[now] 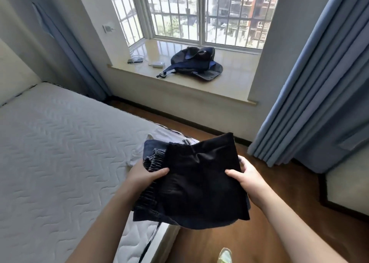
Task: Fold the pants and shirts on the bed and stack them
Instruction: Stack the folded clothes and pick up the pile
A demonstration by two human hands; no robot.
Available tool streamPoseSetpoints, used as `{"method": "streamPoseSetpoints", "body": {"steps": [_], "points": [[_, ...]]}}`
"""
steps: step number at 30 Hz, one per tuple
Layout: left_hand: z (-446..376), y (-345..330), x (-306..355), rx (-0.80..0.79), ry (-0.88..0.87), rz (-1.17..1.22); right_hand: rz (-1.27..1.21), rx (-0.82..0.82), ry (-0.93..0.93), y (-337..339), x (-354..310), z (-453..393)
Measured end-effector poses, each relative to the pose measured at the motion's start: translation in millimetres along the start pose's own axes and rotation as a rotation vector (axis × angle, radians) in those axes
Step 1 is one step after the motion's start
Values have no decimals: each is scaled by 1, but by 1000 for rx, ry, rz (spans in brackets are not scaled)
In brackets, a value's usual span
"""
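Note:
A folded black garment (201,183) hangs in the air over the bed's corner, held on both sides. My left hand (145,174) grips its left edge with the thumb on top. My right hand (246,176) grips its right edge the same way. Under it lies a heap of dark blue clothes (152,163), one with a ribbed waistband. A white shirt (165,136) with dark print lies beneath that heap at the mattress (60,143) corner.
The white quilted mattress spreads to the left. A wooden floor (289,193) lies to the right, with blue curtains (319,83) beyond. A dark backpack (195,65) and small devices (157,64) sit on the window sill. A shoe (225,255) shows at the bottom.

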State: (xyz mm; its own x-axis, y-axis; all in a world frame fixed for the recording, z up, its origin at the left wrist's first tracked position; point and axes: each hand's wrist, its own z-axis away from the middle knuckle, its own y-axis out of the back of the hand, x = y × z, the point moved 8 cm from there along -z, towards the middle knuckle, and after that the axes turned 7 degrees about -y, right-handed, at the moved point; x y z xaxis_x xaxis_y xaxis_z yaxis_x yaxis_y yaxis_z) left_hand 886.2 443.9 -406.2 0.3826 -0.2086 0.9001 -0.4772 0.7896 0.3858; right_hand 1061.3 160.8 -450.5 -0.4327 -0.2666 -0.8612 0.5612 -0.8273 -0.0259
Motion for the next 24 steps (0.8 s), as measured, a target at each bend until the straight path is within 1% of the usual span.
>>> {"method": "streamPoseSetpoints", "body": {"steps": [5,9,13,18,24], "points": [[-30,7,0,110,62,43,81,-96,12,-7,-41,-63],[-47,30,-15,197,113,73,128,-186,-2,-39,-64,-109],[-65,60,-37,295,129,137,168,-279,-38,-81,-83,-152],[-90,90,-73,413,214,219,253,-299,-23,-124,-104,-201],[-112,115,-87,498,248,258,301,-376,-48,-167,-133,-249]]}}
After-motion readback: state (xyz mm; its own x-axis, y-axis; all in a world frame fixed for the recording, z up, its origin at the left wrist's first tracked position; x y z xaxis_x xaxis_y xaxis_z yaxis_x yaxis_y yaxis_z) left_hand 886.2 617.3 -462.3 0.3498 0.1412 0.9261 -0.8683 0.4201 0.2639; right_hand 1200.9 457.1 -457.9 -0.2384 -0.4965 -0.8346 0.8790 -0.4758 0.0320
